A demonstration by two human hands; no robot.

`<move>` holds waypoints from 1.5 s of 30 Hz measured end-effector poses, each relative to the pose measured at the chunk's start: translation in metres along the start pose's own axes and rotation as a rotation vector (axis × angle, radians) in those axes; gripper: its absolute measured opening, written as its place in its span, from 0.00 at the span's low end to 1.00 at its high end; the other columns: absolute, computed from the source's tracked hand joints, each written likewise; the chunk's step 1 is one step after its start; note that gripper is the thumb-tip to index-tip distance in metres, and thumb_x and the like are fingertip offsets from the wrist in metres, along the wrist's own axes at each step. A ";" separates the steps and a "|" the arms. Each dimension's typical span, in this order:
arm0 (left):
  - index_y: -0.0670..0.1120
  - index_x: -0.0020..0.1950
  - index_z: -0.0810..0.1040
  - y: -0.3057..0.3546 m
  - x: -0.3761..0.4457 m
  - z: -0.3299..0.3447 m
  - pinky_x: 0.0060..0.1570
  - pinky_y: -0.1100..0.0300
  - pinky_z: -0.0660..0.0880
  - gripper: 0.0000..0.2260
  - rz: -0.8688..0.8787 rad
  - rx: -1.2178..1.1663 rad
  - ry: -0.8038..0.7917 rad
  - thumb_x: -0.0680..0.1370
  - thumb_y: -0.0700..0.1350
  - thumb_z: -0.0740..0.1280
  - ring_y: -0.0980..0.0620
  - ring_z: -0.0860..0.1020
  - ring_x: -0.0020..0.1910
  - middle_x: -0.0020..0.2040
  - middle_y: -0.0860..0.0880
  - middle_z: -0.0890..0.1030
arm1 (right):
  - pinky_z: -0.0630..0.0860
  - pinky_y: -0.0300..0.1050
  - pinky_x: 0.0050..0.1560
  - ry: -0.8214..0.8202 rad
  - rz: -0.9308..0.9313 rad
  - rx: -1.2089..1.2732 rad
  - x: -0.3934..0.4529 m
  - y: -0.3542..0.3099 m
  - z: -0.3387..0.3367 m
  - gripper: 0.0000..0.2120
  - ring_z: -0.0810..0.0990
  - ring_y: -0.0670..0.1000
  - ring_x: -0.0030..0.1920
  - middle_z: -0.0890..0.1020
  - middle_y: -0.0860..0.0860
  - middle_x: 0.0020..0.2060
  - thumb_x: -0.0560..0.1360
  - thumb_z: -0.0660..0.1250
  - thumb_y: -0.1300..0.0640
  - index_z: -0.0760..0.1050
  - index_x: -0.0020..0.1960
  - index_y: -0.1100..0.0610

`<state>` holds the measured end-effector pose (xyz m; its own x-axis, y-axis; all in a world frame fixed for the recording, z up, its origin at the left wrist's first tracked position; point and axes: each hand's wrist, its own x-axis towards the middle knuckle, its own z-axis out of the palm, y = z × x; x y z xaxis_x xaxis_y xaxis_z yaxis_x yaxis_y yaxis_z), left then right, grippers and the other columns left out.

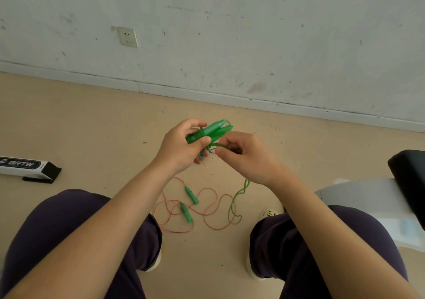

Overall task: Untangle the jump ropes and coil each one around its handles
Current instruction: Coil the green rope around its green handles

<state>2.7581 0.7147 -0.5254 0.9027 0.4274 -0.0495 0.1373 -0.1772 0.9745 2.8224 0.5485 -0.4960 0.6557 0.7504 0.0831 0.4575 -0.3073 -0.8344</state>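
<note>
Lying on the floor (96, 124) between the knees, below both sets of fingers, an orange rope (208, 209) is seen in loose loops with two green handles (189, 203) resting across it. Higher up, a pair of green handles (210, 131) is gripped by the left hand (181, 146), fingers and thumb curled round them. Just beside them, a green rope (236, 201) is pinched by the right hand (246, 154) and trails down past its fingers to the floor. Beyond the fingertips, a wall socket (127, 36) is seen.
</note>
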 end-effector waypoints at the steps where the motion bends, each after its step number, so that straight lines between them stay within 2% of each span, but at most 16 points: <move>1: 0.44 0.63 0.77 0.000 0.001 -0.001 0.30 0.59 0.79 0.14 -0.036 0.017 -0.062 0.78 0.36 0.70 0.51 0.84 0.35 0.56 0.44 0.82 | 0.64 0.34 0.32 0.006 -0.012 -0.038 0.000 0.002 -0.003 0.08 0.68 0.43 0.27 0.71 0.42 0.26 0.77 0.68 0.61 0.77 0.39 0.57; 4: 0.46 0.61 0.79 0.001 -0.002 -0.005 0.35 0.54 0.81 0.14 -0.115 0.037 -0.286 0.77 0.36 0.72 0.48 0.85 0.39 0.50 0.46 0.84 | 0.72 0.42 0.38 0.061 -0.093 -0.202 0.002 0.010 -0.012 0.04 0.75 0.44 0.34 0.79 0.47 0.34 0.76 0.69 0.59 0.82 0.45 0.57; 6: 0.48 0.59 0.80 0.004 -0.005 -0.007 0.37 0.53 0.82 0.14 -0.145 0.014 -0.385 0.76 0.36 0.73 0.46 0.85 0.39 0.50 0.47 0.83 | 0.74 0.49 0.42 0.120 -0.123 -0.228 0.004 0.017 -0.016 0.03 0.77 0.50 0.40 0.80 0.49 0.38 0.75 0.70 0.59 0.83 0.45 0.56; 7: 0.49 0.58 0.80 0.005 -0.006 -0.007 0.37 0.53 0.82 0.14 -0.153 0.011 -0.417 0.75 0.36 0.73 0.45 0.85 0.40 0.51 0.47 0.83 | 0.74 0.49 0.43 0.136 -0.117 -0.204 0.004 0.018 -0.016 0.03 0.77 0.50 0.41 0.80 0.49 0.39 0.74 0.71 0.59 0.84 0.45 0.55; 9: 0.48 0.57 0.80 0.008 -0.007 -0.008 0.38 0.52 0.82 0.14 -0.162 0.008 -0.451 0.74 0.36 0.74 0.44 0.85 0.41 0.52 0.48 0.84 | 0.72 0.40 0.42 0.130 -0.088 -0.140 0.005 0.018 -0.013 0.03 0.76 0.46 0.41 0.79 0.46 0.39 0.73 0.72 0.59 0.84 0.45 0.54; 10: 0.46 0.58 0.80 0.008 -0.008 -0.007 0.38 0.52 0.83 0.14 -0.163 0.003 -0.456 0.74 0.36 0.74 0.43 0.85 0.41 0.52 0.48 0.84 | 0.69 0.34 0.42 0.120 -0.068 -0.118 0.005 0.018 -0.011 0.03 0.75 0.44 0.41 0.78 0.45 0.39 0.74 0.72 0.58 0.85 0.45 0.53; 12: 0.45 0.58 0.80 0.010 -0.010 -0.006 0.37 0.52 0.83 0.15 -0.160 -0.026 -0.430 0.73 0.35 0.74 0.44 0.85 0.40 0.52 0.47 0.84 | 0.68 0.30 0.43 0.124 -0.025 -0.074 0.006 0.018 -0.007 0.02 0.75 0.41 0.41 0.79 0.43 0.39 0.74 0.72 0.57 0.84 0.45 0.52; 17: 0.48 0.60 0.78 0.012 -0.012 -0.001 0.37 0.54 0.82 0.17 -0.126 -0.073 -0.351 0.74 0.34 0.74 0.45 0.85 0.39 0.58 0.47 0.81 | 0.72 0.35 0.39 0.132 0.039 0.096 0.009 0.019 -0.007 0.02 0.76 0.42 0.36 0.81 0.48 0.37 0.76 0.71 0.58 0.80 0.45 0.56; 21: 0.50 0.61 0.75 0.009 -0.012 -0.004 0.39 0.50 0.82 0.20 -0.082 -0.064 -0.335 0.73 0.35 0.75 0.42 0.85 0.41 0.50 0.45 0.85 | 0.72 0.43 0.38 0.115 0.041 0.209 0.010 0.021 -0.008 0.07 0.74 0.47 0.36 0.76 0.47 0.34 0.75 0.72 0.60 0.73 0.45 0.56; 24: 0.53 0.60 0.77 0.010 -0.012 -0.005 0.39 0.51 0.82 0.21 -0.039 -0.077 -0.321 0.73 0.34 0.75 0.43 0.85 0.40 0.49 0.46 0.86 | 0.72 0.44 0.39 0.089 0.076 0.247 0.012 0.023 -0.008 0.05 0.75 0.48 0.37 0.78 0.50 0.36 0.76 0.72 0.57 0.77 0.43 0.57; 27: 0.55 0.60 0.79 0.012 -0.012 -0.004 0.39 0.54 0.82 0.21 -0.004 -0.109 -0.308 0.74 0.34 0.74 0.45 0.85 0.41 0.52 0.47 0.85 | 0.72 0.40 0.37 0.081 0.131 0.326 0.010 0.022 -0.008 0.07 0.76 0.47 0.36 0.80 0.49 0.37 0.76 0.71 0.54 0.80 0.47 0.58; 30: 0.54 0.60 0.80 0.016 -0.012 -0.006 0.40 0.56 0.82 0.19 0.017 -0.140 -0.268 0.75 0.34 0.72 0.45 0.86 0.45 0.54 0.47 0.84 | 0.72 0.44 0.37 0.031 0.156 0.498 0.008 0.022 -0.009 0.09 0.76 0.51 0.38 0.80 0.53 0.39 0.76 0.71 0.58 0.80 0.54 0.61; 32: 0.51 0.60 0.79 0.018 -0.012 -0.007 0.41 0.54 0.83 0.16 0.009 -0.180 -0.236 0.76 0.34 0.71 0.44 0.86 0.44 0.55 0.46 0.83 | 0.72 0.44 0.37 0.001 0.149 0.578 0.008 0.023 -0.008 0.11 0.77 0.53 0.39 0.80 0.54 0.41 0.76 0.70 0.59 0.79 0.57 0.62; 35: 0.49 0.59 0.77 0.019 -0.012 -0.006 0.40 0.51 0.83 0.13 -0.017 -0.227 -0.204 0.77 0.35 0.70 0.43 0.86 0.43 0.55 0.43 0.82 | 0.71 0.42 0.35 0.000 0.146 0.574 0.008 0.020 -0.005 0.17 0.76 0.53 0.37 0.81 0.55 0.42 0.76 0.70 0.54 0.76 0.60 0.61; 41: 0.45 0.59 0.75 0.019 -0.013 -0.010 0.37 0.51 0.82 0.16 -0.082 -0.348 -0.286 0.73 0.41 0.72 0.42 0.85 0.42 0.48 0.44 0.85 | 0.67 0.38 0.30 0.017 0.145 0.582 0.007 0.018 -0.003 0.19 0.72 0.49 0.30 0.80 0.55 0.37 0.77 0.67 0.53 0.74 0.57 0.70; 45: 0.43 0.58 0.74 0.020 -0.014 -0.011 0.36 0.53 0.81 0.17 -0.109 -0.419 -0.331 0.70 0.42 0.71 0.43 0.84 0.41 0.46 0.43 0.85 | 0.66 0.37 0.29 -0.014 0.131 0.608 0.007 0.016 -0.004 0.19 0.71 0.48 0.29 0.79 0.54 0.35 0.77 0.67 0.54 0.73 0.56 0.70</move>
<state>2.7437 0.7151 -0.5028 0.9817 0.1097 -0.1556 0.1243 0.2497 0.9603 2.8370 0.5461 -0.5066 0.6736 0.7377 -0.0451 -0.0531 -0.0127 -0.9985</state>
